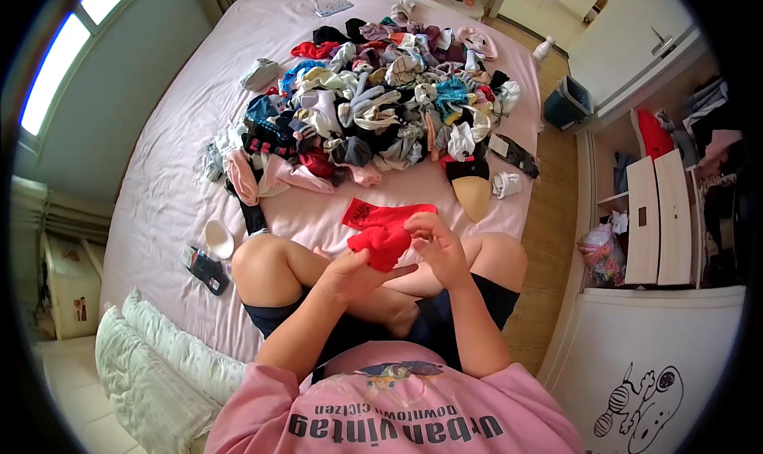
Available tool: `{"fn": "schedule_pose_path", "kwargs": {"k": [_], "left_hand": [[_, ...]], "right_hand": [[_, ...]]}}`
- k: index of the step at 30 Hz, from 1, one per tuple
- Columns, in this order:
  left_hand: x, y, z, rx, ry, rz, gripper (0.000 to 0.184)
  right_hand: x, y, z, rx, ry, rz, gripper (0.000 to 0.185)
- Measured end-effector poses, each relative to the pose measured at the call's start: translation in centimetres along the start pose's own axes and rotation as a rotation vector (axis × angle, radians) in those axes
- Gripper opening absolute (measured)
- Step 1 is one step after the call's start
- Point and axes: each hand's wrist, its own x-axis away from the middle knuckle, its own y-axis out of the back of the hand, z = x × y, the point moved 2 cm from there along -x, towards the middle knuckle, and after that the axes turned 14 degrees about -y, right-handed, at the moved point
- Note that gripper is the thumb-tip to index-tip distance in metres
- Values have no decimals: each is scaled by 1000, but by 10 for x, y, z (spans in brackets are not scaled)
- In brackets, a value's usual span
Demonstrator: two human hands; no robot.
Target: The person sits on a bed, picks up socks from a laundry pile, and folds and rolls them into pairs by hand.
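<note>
- Cradling a bunched-up red cloth point(381, 249), probably a sock, in the left hand point(346, 279); snug enough, with the thumb against its near edge and fingers underneath.
- On the opposite side of that bundle, right hand point(443, 251) with fingers bent toward the cloth; honestly can't tell if pinching it or just hovering alongside.
- Worth eyeballing most: a flat red sock point(397, 213) just past the bundle, toward the big pile of socks and clothes point(358, 108); long axis crosswise, left to right; lettered cuff on the left, other end on the right.
- Right hand nearer to that plain end, overlapping or close to it from this angle; can't say if touching; cuff out beyond the left hand.
- All above a pink bedsheet point(175, 176); beige cup-shaped pad point(471, 198) off to the right, apart from both hands; cream cup-shaped pad point(219, 238) over by the left knee point(264, 265).
</note>
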Motion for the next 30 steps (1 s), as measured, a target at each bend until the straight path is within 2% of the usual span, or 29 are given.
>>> {"fn": "schedule_pose_path", "kwargs": {"k": [3, 6, 7, 10, 11, 14, 15, 18, 19, 21, 22, 23, 25, 26, 28, 30], "left_hand": [[-3, 9, 9, -151, 26, 62, 59], [-2, 14, 2, -121, 120, -216, 53], [-2, 22, -1, -140, 120, -269, 52], [5, 15, -18, -469, 304, -582, 50], [3, 17, -18, -567, 310, -592, 52], [-2, 35, -27, -373, 301, -334, 54], [-1, 29, -24, -416, 255, -261, 58], [-2, 15, -35, -282, 267, -203, 67], [-4, 17, -36, -379, 309, -295, 70], [-3, 23, -35, -566, 386, -489, 77], [-3, 26, -31, -528, 378, -412, 78], [-5, 28, -28, -488, 372, -334, 79], [-8, 30, -18, -446, 320, -260, 78], [-9, 34, -14, -513, 295, -250, 74], [-10, 49, -8, -653, 241, -229, 68], [-8, 55, -14, -1031, 347, -95, 58]], "right_hand": [[6, -3, 16, 503, 210, -175, 10], [3, 19, 2, 357, 202, -285, 5], [2, 35, -11, 98, 5, -275, 4], [-1, 50, -9, -422, -277, -308, 5], [-1, 49, -10, -367, -351, -329, 8], [-3, 41, -6, -734, -548, 76, 9], [-7, 37, -10, -736, -559, 105, 11], [-20, 48, -31, -527, -383, -162, 17], [-21, 52, -35, -466, -347, -181, 15], [-17, 50, -43, -277, -229, -79, 16], [-13, 50, -46, -181, -171, -31, 17], [-9, 47, -42, -120, -159, 78, 16], [-3, 35, -38, -17, -261, 74, 17], [-1, 29, -38, 33, -315, 75, 18], [-1, 25, -47, -67, -372, 69, 27], [-2, 19, -53, -227, -367, 51, 29]]}}
